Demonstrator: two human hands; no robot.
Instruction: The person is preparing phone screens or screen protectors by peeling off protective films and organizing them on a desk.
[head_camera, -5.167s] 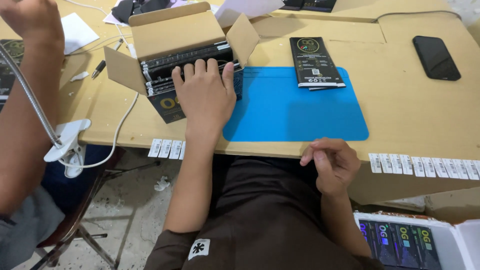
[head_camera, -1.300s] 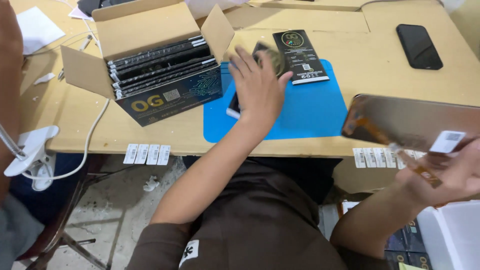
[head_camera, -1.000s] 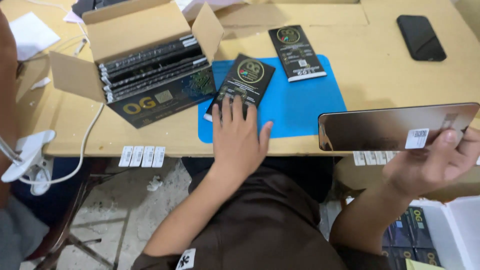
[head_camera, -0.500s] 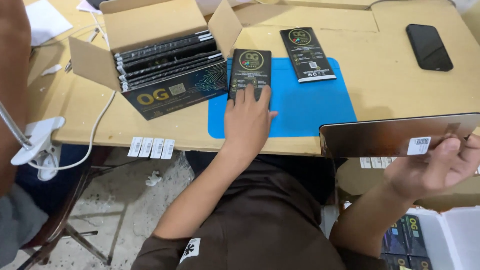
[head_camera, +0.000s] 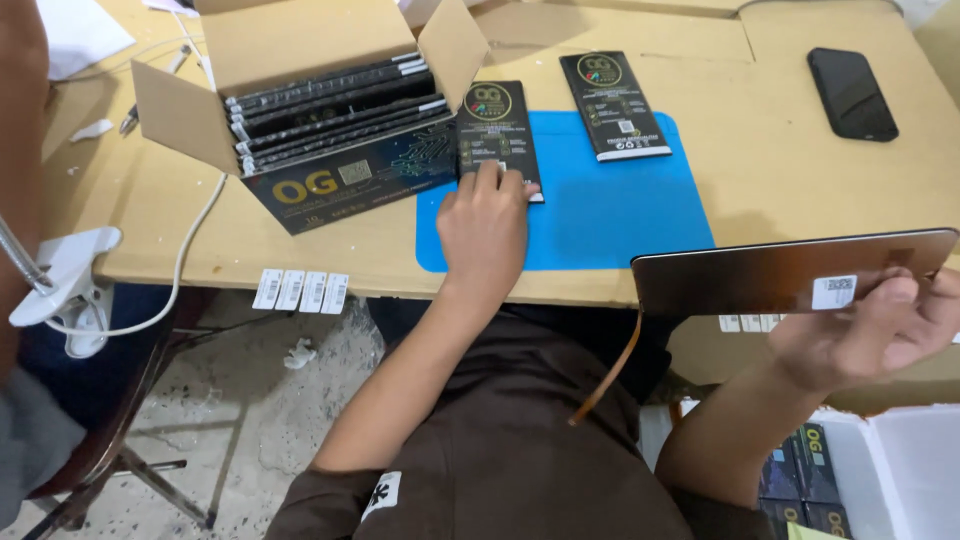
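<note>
My left hand (head_camera: 485, 215) lies flat on the blue mat (head_camera: 620, 210), fingertips pressing the near end of a slim black packet (head_camera: 495, 130) beside the open cardboard box (head_camera: 320, 120). The box holds several identical black packets standing on edge. My right hand (head_camera: 875, 330) holds a bronze, glossy screen panel (head_camera: 790, 270) by its right end, level, in front of the table edge. An orange ribbon cable (head_camera: 610, 375) hangs down from the panel. A second black packet (head_camera: 612, 105) rests at the mat's far edge.
A black phone (head_camera: 850, 92) lies at the far right of the wooden table (head_camera: 780, 170). White barcode stickers (head_camera: 300, 290) hang on the table's front edge. A white clamp (head_camera: 65, 290) with a cable sits at left beside another person's arm (head_camera: 25, 150). A white tray with dark boxes (head_camera: 830, 480) sits low right.
My left hand pulled a black packet out of the box and slid it onto the mat. My right hand brought the screen panel up from below and holds it level.
</note>
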